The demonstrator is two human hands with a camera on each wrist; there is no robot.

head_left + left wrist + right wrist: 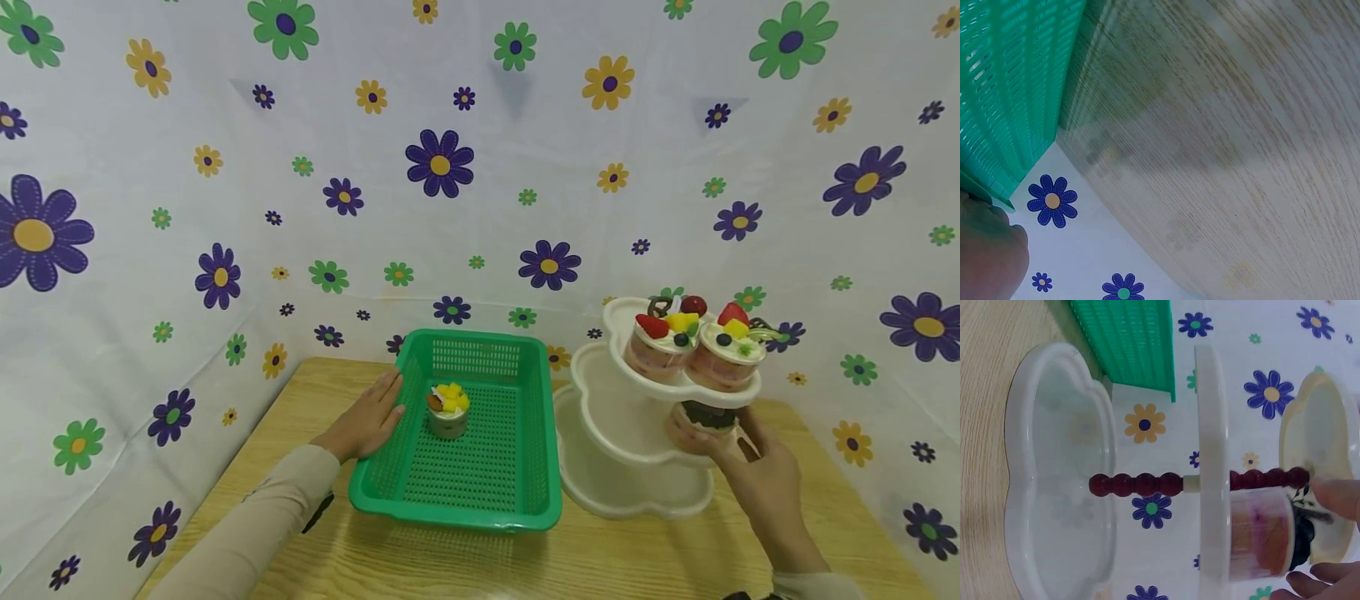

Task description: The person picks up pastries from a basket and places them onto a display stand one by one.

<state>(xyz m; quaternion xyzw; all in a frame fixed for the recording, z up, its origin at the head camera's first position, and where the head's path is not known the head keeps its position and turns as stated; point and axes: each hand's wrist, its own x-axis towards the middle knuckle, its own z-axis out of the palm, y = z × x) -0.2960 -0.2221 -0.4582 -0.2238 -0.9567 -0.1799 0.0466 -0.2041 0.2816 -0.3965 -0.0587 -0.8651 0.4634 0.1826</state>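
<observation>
My right hand [768, 475] is at a dessert cup with a dark topping [1261, 534] on the middle tier of a white tiered stand [626, 408]. Its thumb and fingers curl around the cup's upper part from opposite sides, and the cup's base is right at the tier. My left hand [369, 417] rests with straight fingers on the left rim of a green basket [553, 467]. Inside the basket stands a dessert cup topped with yellow fruit cubes [448, 412]. In the left wrist view, the hand shows partly beside the basket wall.
Two fruit-topped dessert cups, a left one [660, 346] and a right one [726, 354], stand on the top tier, overhanging my right hand's work. A dark red beaded post [1138, 484] joins the tiers. Flower-print cloth [480, 225] walls in the wooden table [420, 567].
</observation>
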